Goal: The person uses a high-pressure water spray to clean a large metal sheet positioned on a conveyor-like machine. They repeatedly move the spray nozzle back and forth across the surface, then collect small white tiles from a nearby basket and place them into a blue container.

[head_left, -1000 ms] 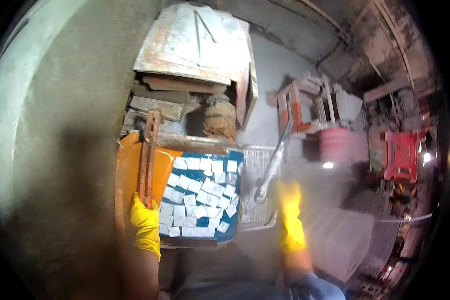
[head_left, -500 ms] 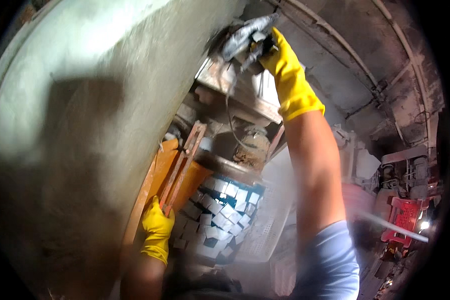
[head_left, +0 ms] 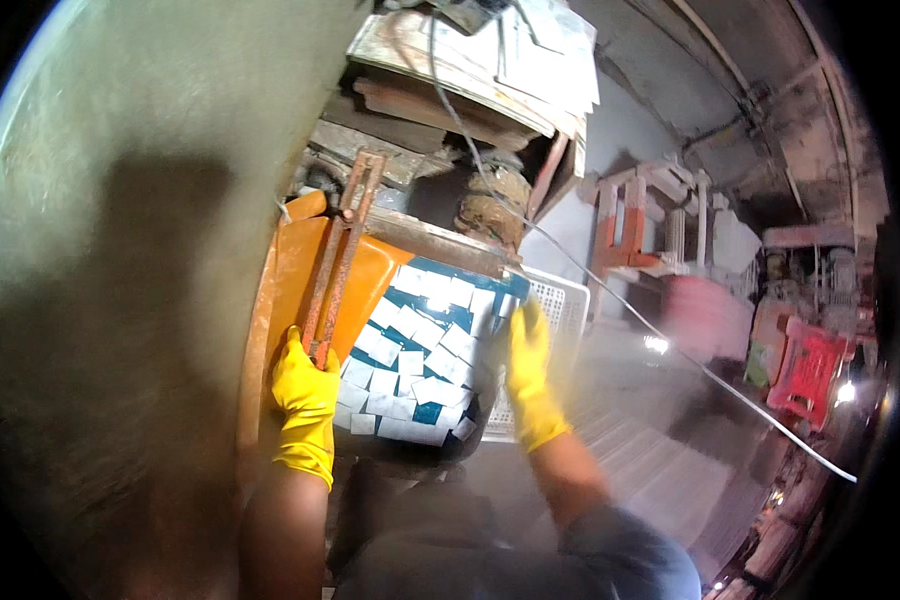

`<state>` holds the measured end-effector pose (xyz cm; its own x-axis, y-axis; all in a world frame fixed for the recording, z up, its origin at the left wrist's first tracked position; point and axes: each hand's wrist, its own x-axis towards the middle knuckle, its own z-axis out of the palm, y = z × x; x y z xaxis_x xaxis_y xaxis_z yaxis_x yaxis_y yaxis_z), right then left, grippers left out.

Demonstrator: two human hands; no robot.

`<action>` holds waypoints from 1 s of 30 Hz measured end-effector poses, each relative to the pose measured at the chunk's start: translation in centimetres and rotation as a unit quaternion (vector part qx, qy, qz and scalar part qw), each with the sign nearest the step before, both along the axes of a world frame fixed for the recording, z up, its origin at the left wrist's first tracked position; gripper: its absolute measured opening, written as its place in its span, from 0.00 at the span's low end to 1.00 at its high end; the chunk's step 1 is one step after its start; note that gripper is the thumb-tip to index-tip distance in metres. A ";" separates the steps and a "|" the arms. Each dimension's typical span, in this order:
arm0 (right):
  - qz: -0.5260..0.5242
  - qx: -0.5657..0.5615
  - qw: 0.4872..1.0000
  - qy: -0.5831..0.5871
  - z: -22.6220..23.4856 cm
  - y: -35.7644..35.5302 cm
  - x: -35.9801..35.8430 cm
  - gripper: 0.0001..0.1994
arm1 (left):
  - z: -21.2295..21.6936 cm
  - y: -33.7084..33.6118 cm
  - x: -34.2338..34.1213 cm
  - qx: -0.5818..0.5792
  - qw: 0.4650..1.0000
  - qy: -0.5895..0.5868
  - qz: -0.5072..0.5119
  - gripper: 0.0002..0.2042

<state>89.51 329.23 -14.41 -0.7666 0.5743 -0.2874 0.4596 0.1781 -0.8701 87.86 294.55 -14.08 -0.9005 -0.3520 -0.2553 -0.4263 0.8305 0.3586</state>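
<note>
My left hand [head_left: 307, 400], in a yellow rubber glove, is closed around the lower end of a rusty slotted metal bar [head_left: 342, 240]. The bar leans upward in front of an orange plastic guard or sheet [head_left: 372, 275]. My right hand [head_left: 531, 362], also gloved in yellow, is by the right edge of a dark teal surface [head_left: 429, 411] with many white tile pieces [head_left: 410, 362] on it. Its fingers look stretched out, though motion blurs them, and nothing shows in them.
A large grey curved wall [head_left: 120, 330] fills the left side. White perforated crate [head_left: 567, 310] stands beyond my right hand. Pale boards [head_left: 450, 75] lie on a stand at the top. A thin cable [head_left: 610, 290] crosses to the right, past a pink tub [head_left: 705, 315] and a red crate [head_left: 808, 372].
My right hand has come down from the dark tool at the top, letting it go, to beside the tiles. My left hand stays on the metal bar. The view has shifted.
</note>
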 end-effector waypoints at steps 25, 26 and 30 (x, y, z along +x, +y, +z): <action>-0.078 0.332 0.928 -0.147 -7.1 -11.5 18.5 0.37 | -1.9 -3.0 2.5 0.093 0.984 0.131 -0.083 0.36; -0.052 0.318 0.939 -0.121 -5.8 -11.4 18.2 0.34 | -3.0 -3.8 3.3 0.087 0.985 0.144 -0.039 0.36; -0.062 0.224 0.965 -0.122 -1.2 -12.5 17.6 0.35 | 1.6 -1.7 2.2 0.050 0.996 0.074 -0.001 0.28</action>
